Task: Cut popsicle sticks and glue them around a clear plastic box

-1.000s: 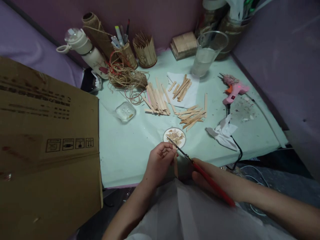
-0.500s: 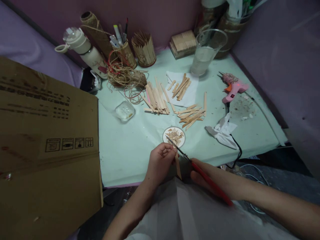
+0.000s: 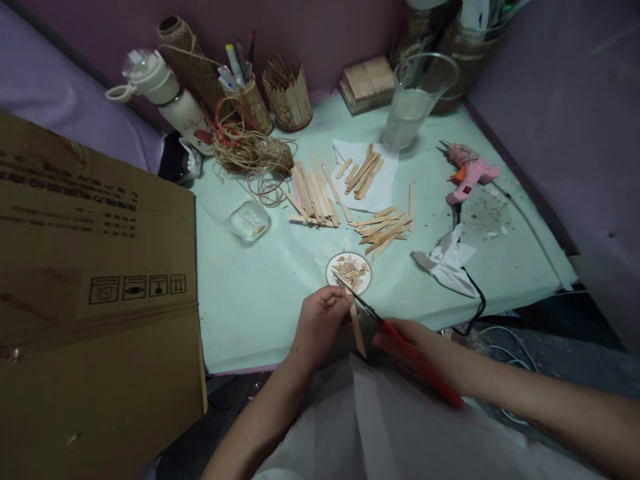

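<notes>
My left hand [image 3: 325, 321] pinches a flat wooden craft stick [image 3: 357, 333] near its upper end, and the stick slants down toward my lap. In my right hand [image 3: 407, 343] are red-handled scissors [image 3: 417, 363], their blades crossing the stick's upper end beside my left fingertips. Just beyond the blades sits a small round white dish [image 3: 332, 274] of small cut wood pieces [image 3: 354, 272]. Farther back lie a pile of cut sticks [image 3: 383, 230], a bundle of longer sticks [image 3: 314, 193] and several sticks on a white tissue [image 3: 345, 195].
A cardboard box [image 3: 100, 360] stands at the left. Behind are tangled twine [image 3: 250, 157], a bottle [image 3: 185, 120], a stick-covered cup [image 3: 289, 100] and a clear cup of liquid [image 3: 407, 113]. A pink glue gun [image 3: 470, 177], its cord and a crumpled tissue [image 3: 447, 260] lie right.
My right hand and the scissor handles have shifted slightly, the hand closing nearer the handles. The stick's lower end has moved a little to the right. My left hand keeps its pinch.
</notes>
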The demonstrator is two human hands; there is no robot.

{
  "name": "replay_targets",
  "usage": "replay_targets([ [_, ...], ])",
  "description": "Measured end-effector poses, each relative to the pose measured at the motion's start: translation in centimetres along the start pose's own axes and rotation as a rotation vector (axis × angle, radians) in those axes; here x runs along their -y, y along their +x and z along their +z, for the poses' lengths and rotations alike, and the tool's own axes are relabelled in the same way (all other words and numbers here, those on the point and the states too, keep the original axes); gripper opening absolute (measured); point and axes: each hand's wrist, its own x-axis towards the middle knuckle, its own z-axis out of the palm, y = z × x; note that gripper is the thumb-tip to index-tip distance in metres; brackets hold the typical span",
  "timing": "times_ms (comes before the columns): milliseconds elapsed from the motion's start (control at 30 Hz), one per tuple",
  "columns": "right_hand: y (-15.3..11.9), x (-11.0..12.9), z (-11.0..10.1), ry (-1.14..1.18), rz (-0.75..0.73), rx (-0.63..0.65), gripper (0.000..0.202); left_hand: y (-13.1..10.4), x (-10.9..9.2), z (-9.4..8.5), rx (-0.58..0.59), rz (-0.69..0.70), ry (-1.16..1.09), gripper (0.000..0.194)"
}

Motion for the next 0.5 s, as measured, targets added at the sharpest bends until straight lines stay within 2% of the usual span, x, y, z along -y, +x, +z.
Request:
replay_targets([
  [100, 0.25, -0.4, -0.19, -0.013, -0.022, -0.002, 0.044, 0.08, 0.0, 0.11, -0.001, -0.005, -0.021, 0.017],
  [233, 0.42, -0.86, -0.53, -0.025, 0.022, -0.022, 0.043, 0.28, 0.15, 0.07, -0.007, -0.02, -0.035, 0.02],
  [500, 0.39, -0.54, -0.34, 0.007, -0.011, -0.047, 0.04, 0.5, 0.44, -0.24, 0.013, -0.044, -0.015, 0.022],
])
